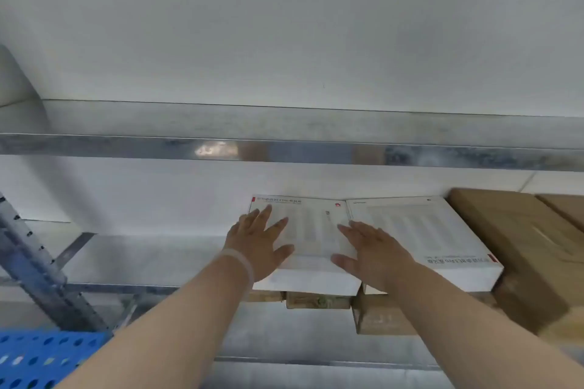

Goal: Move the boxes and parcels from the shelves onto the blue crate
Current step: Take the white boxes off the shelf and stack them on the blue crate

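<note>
a blue perforated plastic crate (pixel 38 360) shows at the bottom left. the left hand (pixel 256 243) rests flat on a flat white cardboard box (pixel 311 227) on the grey metal shelf (pixel 142 257), its fingers (pixel 264 213) spread wide and straight, gripping nothing. the right hand (pixel 376 254) lies flat over the seam between that box and a second white cardboard box (pixel 426 230) touching it, fingers released. that makes two white boxes. two brown cardboard boxes (pixel 512 230) stand just to the right.
</note>
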